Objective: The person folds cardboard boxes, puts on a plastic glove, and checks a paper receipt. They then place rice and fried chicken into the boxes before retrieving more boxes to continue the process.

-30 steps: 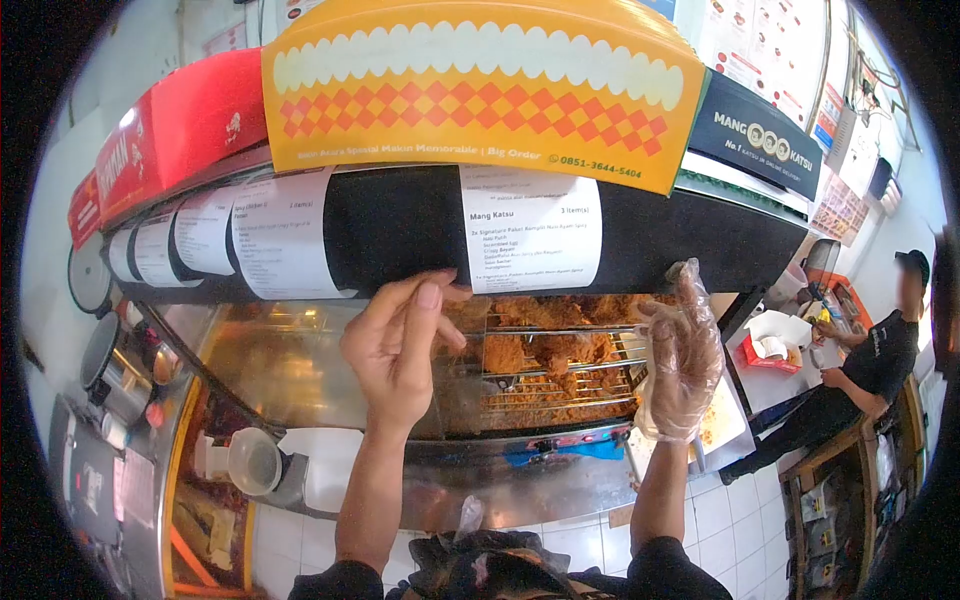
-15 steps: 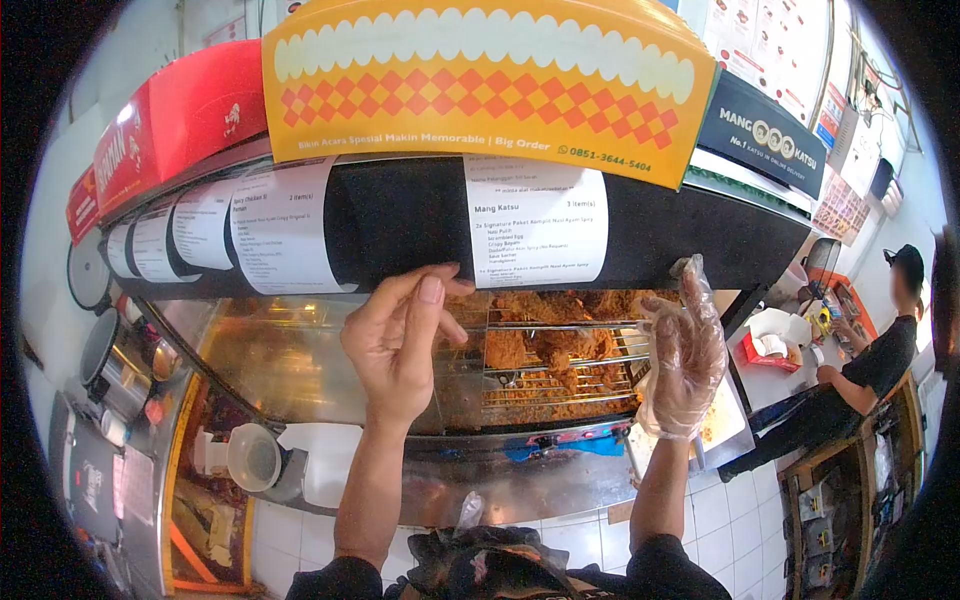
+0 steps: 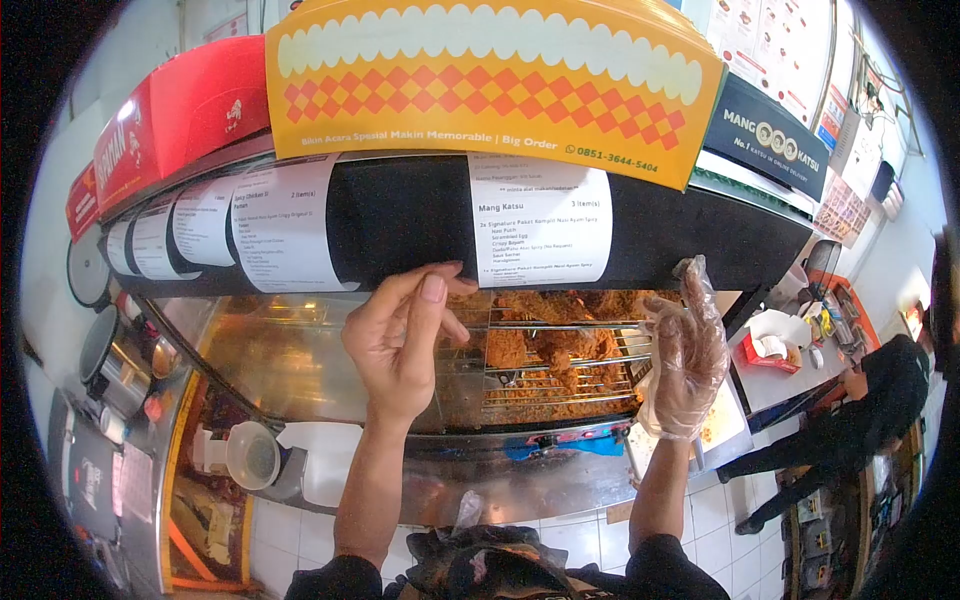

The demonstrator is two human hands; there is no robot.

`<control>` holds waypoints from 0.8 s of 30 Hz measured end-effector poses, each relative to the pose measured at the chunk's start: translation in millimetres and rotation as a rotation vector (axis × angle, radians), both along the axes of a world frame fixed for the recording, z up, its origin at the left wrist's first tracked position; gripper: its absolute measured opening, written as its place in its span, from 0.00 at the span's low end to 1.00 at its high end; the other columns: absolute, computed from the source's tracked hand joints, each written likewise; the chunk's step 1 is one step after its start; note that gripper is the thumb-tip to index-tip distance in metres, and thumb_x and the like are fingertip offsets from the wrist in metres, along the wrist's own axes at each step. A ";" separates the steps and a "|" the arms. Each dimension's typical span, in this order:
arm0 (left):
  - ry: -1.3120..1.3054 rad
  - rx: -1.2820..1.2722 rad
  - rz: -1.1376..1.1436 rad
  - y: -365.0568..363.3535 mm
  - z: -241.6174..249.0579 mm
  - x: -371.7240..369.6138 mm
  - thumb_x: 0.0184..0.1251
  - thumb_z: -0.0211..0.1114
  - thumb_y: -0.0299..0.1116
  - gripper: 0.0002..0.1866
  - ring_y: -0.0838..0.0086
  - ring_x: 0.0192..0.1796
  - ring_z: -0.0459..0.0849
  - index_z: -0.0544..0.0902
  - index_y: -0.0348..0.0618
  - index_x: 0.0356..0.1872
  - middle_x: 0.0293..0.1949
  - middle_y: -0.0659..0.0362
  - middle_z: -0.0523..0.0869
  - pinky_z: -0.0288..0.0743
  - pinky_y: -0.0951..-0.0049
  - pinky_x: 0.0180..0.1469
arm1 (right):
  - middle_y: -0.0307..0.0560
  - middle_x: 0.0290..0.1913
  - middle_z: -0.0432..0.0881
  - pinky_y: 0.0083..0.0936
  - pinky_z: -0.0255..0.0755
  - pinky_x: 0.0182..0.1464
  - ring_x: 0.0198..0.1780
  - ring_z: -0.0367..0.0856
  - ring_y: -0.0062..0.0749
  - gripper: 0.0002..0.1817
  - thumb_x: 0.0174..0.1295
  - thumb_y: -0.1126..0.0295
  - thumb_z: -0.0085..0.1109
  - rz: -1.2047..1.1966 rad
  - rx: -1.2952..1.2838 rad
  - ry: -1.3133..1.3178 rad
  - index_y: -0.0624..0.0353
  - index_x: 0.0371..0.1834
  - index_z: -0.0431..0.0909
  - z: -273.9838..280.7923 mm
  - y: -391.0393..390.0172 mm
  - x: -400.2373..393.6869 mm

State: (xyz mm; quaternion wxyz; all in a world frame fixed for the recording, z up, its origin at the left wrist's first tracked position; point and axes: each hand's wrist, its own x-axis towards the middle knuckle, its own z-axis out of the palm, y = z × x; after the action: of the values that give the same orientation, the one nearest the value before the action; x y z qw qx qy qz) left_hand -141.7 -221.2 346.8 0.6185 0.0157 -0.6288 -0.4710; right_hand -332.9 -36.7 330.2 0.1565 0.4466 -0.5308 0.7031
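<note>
My bare left hand (image 3: 400, 335) is raised at the lower edge of the black panel (image 3: 400, 220), thumb up and fingers curled against it; whether the fingers pinch anything is hidden. My right hand (image 3: 687, 350), in a clear plastic glove, rests its fingertips on the same edge farther right, its fingers partly spread and nothing visible in them. White printed order slips hang on the panel, among them a "Mang Katsu" slip (image 3: 540, 230) between my hands and another slip (image 3: 287, 225) to the left. Below, fried chicken (image 3: 560, 350) sits on wire racks in the display case.
Yellow (image 3: 490, 90), red (image 3: 185, 115) and dark (image 3: 768, 128) boxes line the top. A white tray (image 3: 332, 465) and plastic container (image 3: 253, 457) stand lower left. A person in black (image 3: 885, 395) is at the right, beside a counter with an open red-and-white box (image 3: 775, 342).
The person at the right has moved away from upright at the counter, leaning farther right with legs apart. Both my hands stay almost in place.
</note>
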 end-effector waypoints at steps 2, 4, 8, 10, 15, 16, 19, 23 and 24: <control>-0.002 -0.006 0.003 -0.6 -0.4 0.1 0.81 0.60 0.30 0.12 0.78 0.26 0.87 0.87 0.31 0.51 0.38 0.48 0.93 0.81 0.79 0.29 | 0.54 0.77 0.72 0.32 0.85 0.55 0.56 0.88 0.38 0.27 0.74 0.70 0.62 -0.006 -0.013 0.032 0.57 0.75 0.72 -1.5 -0.8 -2.5; -0.004 -0.012 0.006 -0.9 -0.8 -0.1 0.81 0.60 0.30 0.12 0.78 0.27 0.87 0.87 0.31 0.51 0.38 0.48 0.93 0.81 0.79 0.29 | 0.54 0.77 0.72 0.32 0.85 0.55 0.57 0.88 0.38 0.27 0.74 0.70 0.62 0.009 -0.019 0.035 0.56 0.76 0.72 -2.1 -0.6 -3.6; -0.002 -0.021 0.014 -1.0 -0.9 -0.1 0.81 0.60 0.30 0.12 0.78 0.26 0.87 0.87 0.31 0.51 0.38 0.48 0.93 0.81 0.79 0.29 | 0.54 0.77 0.72 0.32 0.84 0.55 0.58 0.88 0.39 0.26 0.75 0.72 0.61 0.031 -0.028 0.049 0.56 0.76 0.72 -1.8 -0.6 -3.3; -0.005 -0.022 0.016 -1.0 -1.0 -0.3 0.81 0.60 0.30 0.12 0.78 0.26 0.87 0.87 0.31 0.51 0.38 0.48 0.93 0.81 0.79 0.29 | 0.57 0.77 0.70 0.34 0.81 0.60 0.60 0.86 0.38 0.27 0.73 0.78 0.59 0.052 -0.025 0.012 0.60 0.75 0.71 -0.5 1.1 -0.5; 0.009 -0.028 0.010 -1.6 -2.1 -1.0 0.81 0.61 0.30 0.12 0.78 0.26 0.87 0.86 0.30 0.51 0.39 0.47 0.93 0.81 0.78 0.29 | 0.59 0.78 0.69 0.36 0.79 0.66 0.64 0.83 0.37 0.28 0.71 0.85 0.56 0.069 -0.021 -0.031 0.63 0.75 0.70 -1.8 2.5 -0.8; 0.009 -0.028 0.010 -1.7 -2.2 -1.0 0.81 0.61 0.30 0.12 0.78 0.26 0.87 0.86 0.30 0.51 0.39 0.47 0.93 0.81 0.78 0.29 | 0.58 0.78 0.69 0.36 0.79 0.66 0.64 0.83 0.37 0.28 0.72 0.85 0.55 0.068 -0.011 -0.029 0.63 0.76 0.70 -0.8 3.1 -0.2; 0.007 -0.027 0.008 -1.6 -2.0 -1.1 0.81 0.61 0.30 0.12 0.78 0.26 0.87 0.86 0.30 0.51 0.39 0.47 0.92 0.82 0.78 0.29 | 0.56 0.77 0.71 0.35 0.82 0.62 0.61 0.86 0.38 0.27 0.73 0.79 0.58 0.040 -0.010 -0.005 0.59 0.76 0.71 -2.2 1.1 -2.4; 0.015 -0.023 0.007 -1.6 -1.7 -1.4 0.80 0.61 0.29 0.12 0.78 0.26 0.87 0.86 0.30 0.50 0.39 0.47 0.92 0.82 0.78 0.29 | 0.54 0.76 0.73 0.35 0.84 0.59 0.57 0.88 0.38 0.27 0.73 0.73 0.62 -0.001 -0.003 0.028 0.54 0.75 0.73 -1.3 0.7 -3.2; 0.017 -0.022 0.009 -1.7 -1.6 -1.4 0.80 0.61 0.29 0.12 0.78 0.26 0.87 0.86 0.30 0.50 0.39 0.47 0.92 0.82 0.78 0.29 | 0.54 0.76 0.73 0.35 0.84 0.59 0.57 0.88 0.38 0.27 0.73 0.73 0.62 -0.001 -0.005 0.028 0.54 0.75 0.73 -1.7 1.0 -3.8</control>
State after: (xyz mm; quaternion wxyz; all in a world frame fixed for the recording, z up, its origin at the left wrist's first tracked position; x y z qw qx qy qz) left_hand -143.2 -222.9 345.2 0.6260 0.0077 -0.6284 -0.4617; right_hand -336.7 -35.7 328.6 0.1655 0.4559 -0.5272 0.6977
